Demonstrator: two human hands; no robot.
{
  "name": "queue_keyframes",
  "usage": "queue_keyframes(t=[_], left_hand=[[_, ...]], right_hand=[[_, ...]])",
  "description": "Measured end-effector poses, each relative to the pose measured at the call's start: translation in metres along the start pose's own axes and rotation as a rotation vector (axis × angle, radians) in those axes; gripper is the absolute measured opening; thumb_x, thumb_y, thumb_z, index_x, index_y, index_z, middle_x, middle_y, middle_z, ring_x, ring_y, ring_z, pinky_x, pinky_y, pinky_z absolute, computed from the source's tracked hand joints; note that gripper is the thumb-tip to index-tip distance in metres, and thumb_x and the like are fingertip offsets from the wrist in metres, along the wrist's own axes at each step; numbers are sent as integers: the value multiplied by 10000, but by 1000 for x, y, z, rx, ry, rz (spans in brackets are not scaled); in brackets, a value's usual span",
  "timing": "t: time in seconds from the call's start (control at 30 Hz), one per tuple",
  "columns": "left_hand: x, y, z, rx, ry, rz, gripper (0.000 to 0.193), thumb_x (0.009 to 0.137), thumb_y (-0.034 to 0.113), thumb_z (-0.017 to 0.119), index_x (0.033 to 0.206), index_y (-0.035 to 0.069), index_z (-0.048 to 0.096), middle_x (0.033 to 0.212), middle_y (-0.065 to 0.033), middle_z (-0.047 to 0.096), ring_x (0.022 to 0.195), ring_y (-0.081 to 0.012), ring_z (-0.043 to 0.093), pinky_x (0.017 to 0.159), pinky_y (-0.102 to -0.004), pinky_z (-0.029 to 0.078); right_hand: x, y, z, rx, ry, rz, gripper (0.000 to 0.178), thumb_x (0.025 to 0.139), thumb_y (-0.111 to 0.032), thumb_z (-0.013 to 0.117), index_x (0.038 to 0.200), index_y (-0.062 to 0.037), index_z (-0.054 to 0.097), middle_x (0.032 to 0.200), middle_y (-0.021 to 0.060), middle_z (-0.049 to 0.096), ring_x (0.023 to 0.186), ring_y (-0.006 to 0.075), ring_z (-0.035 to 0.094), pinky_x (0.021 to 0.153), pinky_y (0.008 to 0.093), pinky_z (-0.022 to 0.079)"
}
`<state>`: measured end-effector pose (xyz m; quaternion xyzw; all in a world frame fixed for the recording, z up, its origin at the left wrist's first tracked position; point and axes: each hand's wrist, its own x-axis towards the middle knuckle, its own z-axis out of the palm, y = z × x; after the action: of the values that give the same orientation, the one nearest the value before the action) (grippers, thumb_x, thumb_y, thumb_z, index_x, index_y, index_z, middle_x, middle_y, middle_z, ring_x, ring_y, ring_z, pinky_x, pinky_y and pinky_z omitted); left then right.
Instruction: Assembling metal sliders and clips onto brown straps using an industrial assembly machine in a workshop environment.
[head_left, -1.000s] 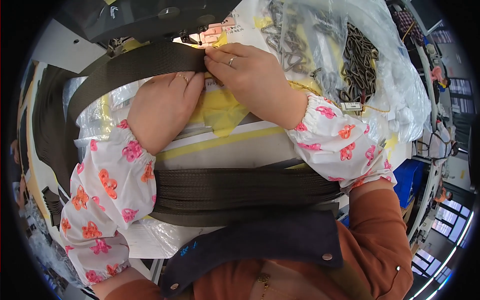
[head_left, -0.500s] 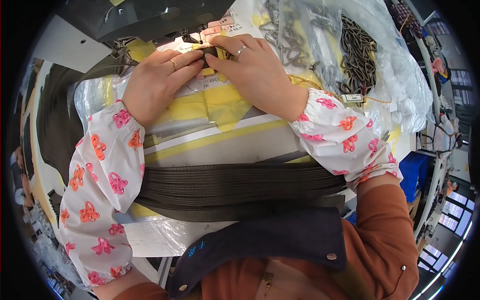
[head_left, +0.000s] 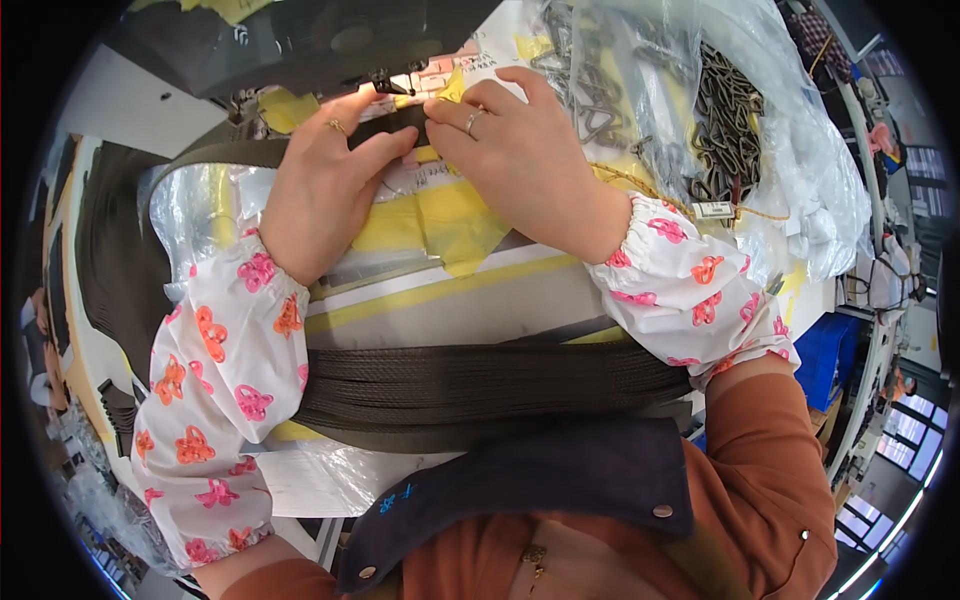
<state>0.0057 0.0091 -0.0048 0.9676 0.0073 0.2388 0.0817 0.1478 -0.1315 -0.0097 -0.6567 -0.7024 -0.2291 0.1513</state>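
Observation:
Under the dark head of a sewing machine (head_left: 310,45), a flat dark webbing strap (head_left: 395,122) stretches between my hands, just in front of the lit needle area. My left hand (head_left: 325,190) is closed on the strap, index finger beyond it and thumb on the near side. On its other end, the thumb and index fingertips of my right hand (head_left: 525,150) pinch together, with the remaining fingers raised and bent. Leftward from my left hand, the strap's loop (head_left: 230,152) curves to a dark webbing pile at the table's left. My fingers partly cover the strap's end.
A thick bundle of dark webbing strips (head_left: 490,390) lies across the near table edge. Metal triangular rings (head_left: 725,130) fill a clear plastic bag (head_left: 820,190) at the right. Yellow tape (head_left: 460,225) covers part of the tabletop. A blue bin (head_left: 825,360) stands right of the table.
My left thumb and index finger have spread apart along the strap, showing more of it. My right fingers have shifted slightly at its end. The strap's loop on the left now shows its wide face.

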Motion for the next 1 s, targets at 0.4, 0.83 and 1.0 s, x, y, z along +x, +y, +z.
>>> queue_keyframes(t=[0.4,0.83,1.0], left_hand=[[3,-9,1,-71,7,-29,191,766,55,594,950,76,640,1022,-90,623,927,-279,588,784,-336,484],[4,-18,1,-95,-29,-16,193,788,45,574,972,72,628,1027,-90,618,962,-274,579,767,-341,486],[1,-29,10,-131,-2,-66,190,808,57,569,988,84,625,1043,-75,617,912,-265,601,720,-320,502]], right_hand=[[8,2,-6,-10,-133,-4,240,694,-79,569,927,-110,620,1010,-34,613,898,138,539,935,419,349],[3,12,1,-1,-97,5,330,689,-81,591,1016,-114,622,1026,-45,612,943,141,530,976,452,305],[10,20,6,-4,-164,2,377,680,-54,592,1050,-120,616,1012,-36,618,972,140,523,961,468,320]])
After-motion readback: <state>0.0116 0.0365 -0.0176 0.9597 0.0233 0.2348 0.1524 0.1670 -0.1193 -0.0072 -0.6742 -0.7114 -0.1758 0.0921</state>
